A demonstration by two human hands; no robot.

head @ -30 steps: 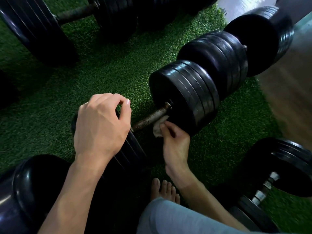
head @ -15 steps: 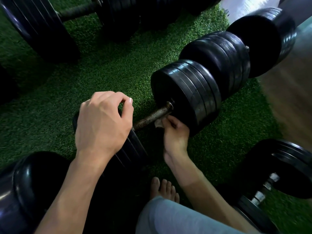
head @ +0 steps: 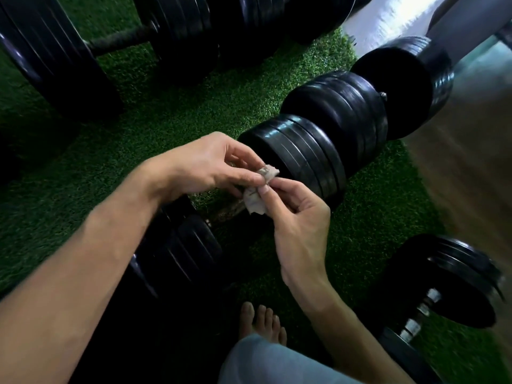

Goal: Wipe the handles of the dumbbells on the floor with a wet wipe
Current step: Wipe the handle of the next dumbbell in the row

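I see both hands, left hand (head: pixel 205 164) and right hand (head: pixel 297 217), pinching the crumpled grey wet wipe (head: pixel 256 192) above the green artificial turf floor (head: pixel 180 120), beside the black stacked-plate dumbbell (head: pixel 302 159).

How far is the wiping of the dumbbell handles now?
Looks done: nothing certain, though the wet wipe shows dirty marks, so it has seen use. In hand: the left hand and right hand pinch the wipe above the rusty handle, off the metal. Left: the dark handle at the top and the shiny handle at the right remain untouched now.
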